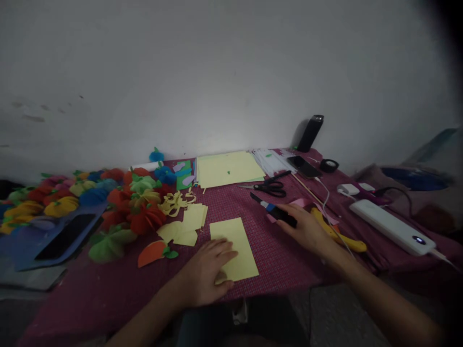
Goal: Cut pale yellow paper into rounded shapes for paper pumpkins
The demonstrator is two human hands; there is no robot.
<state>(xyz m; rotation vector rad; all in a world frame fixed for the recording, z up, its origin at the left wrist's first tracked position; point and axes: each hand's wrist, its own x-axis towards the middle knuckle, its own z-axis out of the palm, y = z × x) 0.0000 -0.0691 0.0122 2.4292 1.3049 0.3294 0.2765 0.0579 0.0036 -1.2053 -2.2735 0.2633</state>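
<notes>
A pale yellow sheet of paper [241,248] lies on the table before me. My left hand [208,270] rests on its left part, fingers stretched out and thumb apart near the lower edge. To the right, my right hand [302,224] closes round a long black-and-blue tool [280,213], which looks like a stapler; its kind is not certain. The tool's dark tip points away to the left. Black-handled scissors [271,188] lie just beyond it. Yellow paper pieces [193,217] and curled yellow strips [177,202] lie left of the sheet.
Several colourful paper pumpkins [146,217] crowd the left side, near a dark phone [65,236]. A yellow paper stack [229,168] lies by the wall. On the right are a yellow-handled tool [336,233], a charging phone [304,166], black tape [329,166] and a white power bank [392,226] with cables.
</notes>
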